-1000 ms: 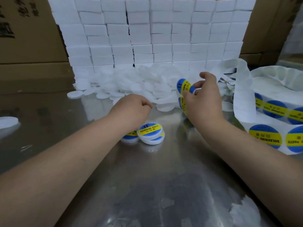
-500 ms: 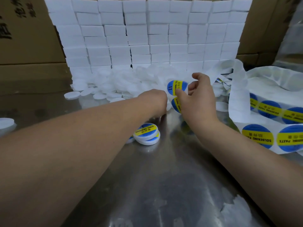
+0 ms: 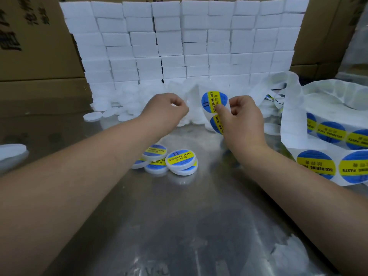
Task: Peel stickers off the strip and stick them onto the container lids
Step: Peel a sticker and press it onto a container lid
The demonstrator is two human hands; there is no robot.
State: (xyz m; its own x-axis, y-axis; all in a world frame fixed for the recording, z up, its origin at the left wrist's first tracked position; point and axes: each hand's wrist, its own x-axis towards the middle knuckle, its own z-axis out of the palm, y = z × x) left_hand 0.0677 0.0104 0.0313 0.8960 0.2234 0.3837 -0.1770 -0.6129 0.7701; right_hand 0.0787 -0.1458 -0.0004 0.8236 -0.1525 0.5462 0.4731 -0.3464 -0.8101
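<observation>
Head view: the right hand [image 3: 243,120] pinches the strip [image 3: 216,124] at its top sticker [image 3: 210,100]. The left hand [image 3: 165,110] is curled just beside it, and I cannot tell whether it holds anything. Plain lids [image 3: 127,108] lie beyond the hands. Peeled hastily, the sticker could fold onto itself or land crooked.

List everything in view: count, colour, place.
white blocks: many, white, stacked as a wall at the back
loose lids: a heap, white, at the foot of the wall
labelled lids: about five, white with blue-and-yellow stickers, piled at centre
sticker strip: one, white backing with blue-and-yellow stickers, raised before the wall
sticker roll: one, same stickers, right edge
cardboard boxes: several, brown, behind
table: one, shiny metal
left hand: fingers curled, left of the strip; hold unclear
right hand: pinches the sticker strip
</observation>
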